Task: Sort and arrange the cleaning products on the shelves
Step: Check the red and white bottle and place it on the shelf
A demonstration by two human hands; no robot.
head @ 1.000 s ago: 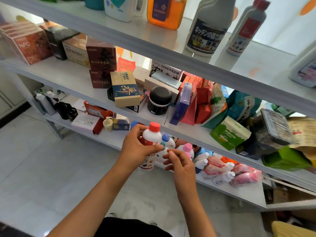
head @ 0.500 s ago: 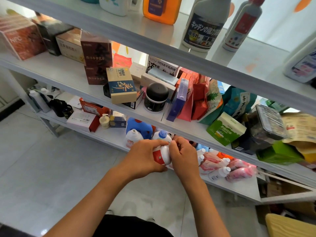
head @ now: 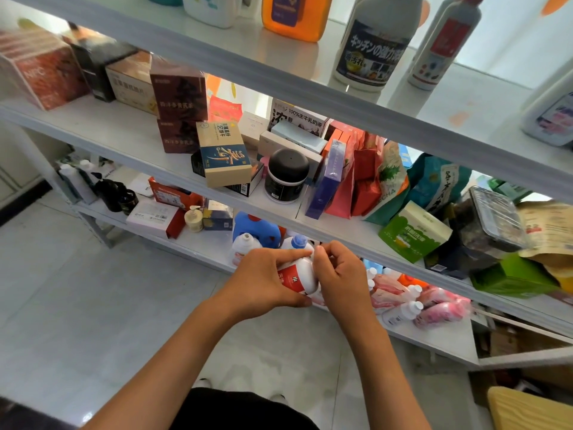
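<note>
Fingers of the left hand [head: 263, 280] curl round a white bottle [head: 299, 277] with a red label, at the front edge of the lowest shelf [head: 198, 243]. Just right of that grip, the right hand [head: 339, 274] pinches the bottle's top. Farther right lie pink bottles [head: 434, 305].

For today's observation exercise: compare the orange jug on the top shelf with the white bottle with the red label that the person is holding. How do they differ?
1. The orange jug is orange with a dark blue label; the white bottle is white with a red label.
2. The orange jug looks far bulkier than the white bottle.
3. The orange jug stands untouched; the white bottle is gripped by the left hand, with the right hand at its top.

Both are plastic product containers.
</note>
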